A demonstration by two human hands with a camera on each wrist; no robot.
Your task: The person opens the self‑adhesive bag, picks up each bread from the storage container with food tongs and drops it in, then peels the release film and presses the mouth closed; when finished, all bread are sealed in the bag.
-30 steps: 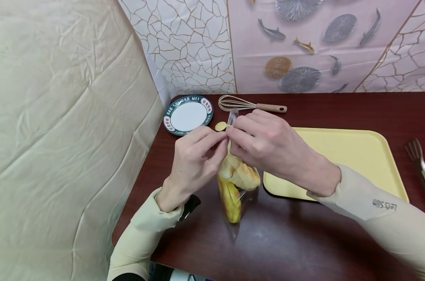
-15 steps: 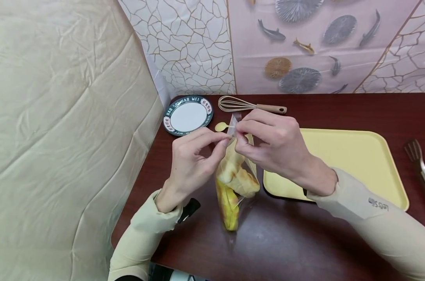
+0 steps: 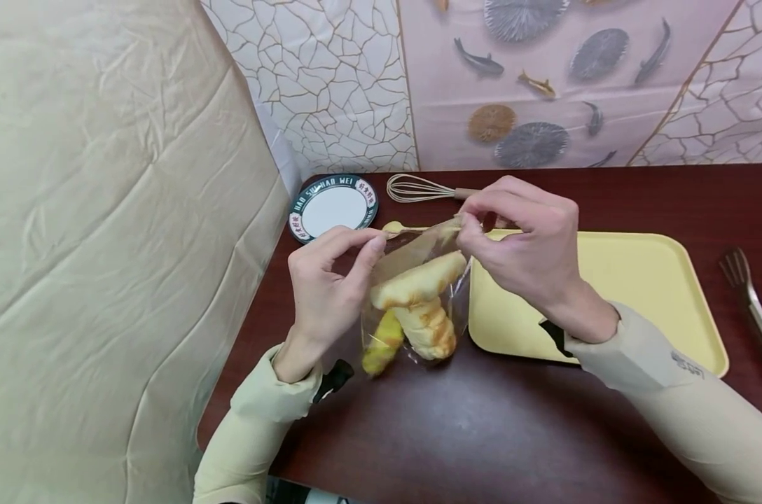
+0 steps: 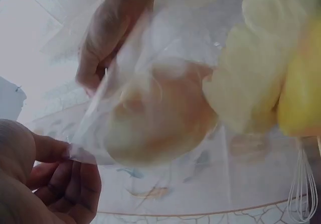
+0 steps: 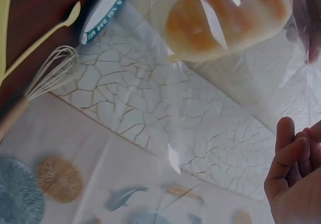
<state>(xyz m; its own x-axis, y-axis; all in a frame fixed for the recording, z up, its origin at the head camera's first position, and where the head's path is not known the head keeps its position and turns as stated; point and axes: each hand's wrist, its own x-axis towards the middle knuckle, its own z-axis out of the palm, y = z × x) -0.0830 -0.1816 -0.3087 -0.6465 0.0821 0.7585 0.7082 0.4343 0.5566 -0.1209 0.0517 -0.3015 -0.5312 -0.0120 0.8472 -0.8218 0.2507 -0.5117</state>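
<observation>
A clear plastic bag [image 3: 412, 248] hangs between my two hands above the dark table. Through it I see a long pale bread piece [image 3: 419, 281], a browned bread roll [image 3: 430, 332] under that, and a yellow elongated thing [image 3: 382, 343] at the left. My left hand [image 3: 327, 290] pinches the upper left edge of the bag between thumb and forefinger. At the upper right edge, my right hand [image 3: 526, 241] pinches the film. In the left wrist view the bag and the bread [image 4: 160, 116] are blurred. The right wrist view shows browned bread [image 5: 225, 20] through shiny film.
Behind the bag lie a pale yellow spoon [image 3: 393, 227] and a whisk [image 3: 419, 189]. A green-rimmed plate [image 3: 333, 210] stands at back left. To the right are a yellow tray [image 3: 639, 294] and a metal fork-like utensil [image 3: 753, 294]. A patterned sheet [image 3: 356, 91] covers the back wall.
My hands have moved apart, the right one going rightward, and the bag's top is now spread between them. The bread and the yellow thing have shifted inside, and the bag hangs wider.
</observation>
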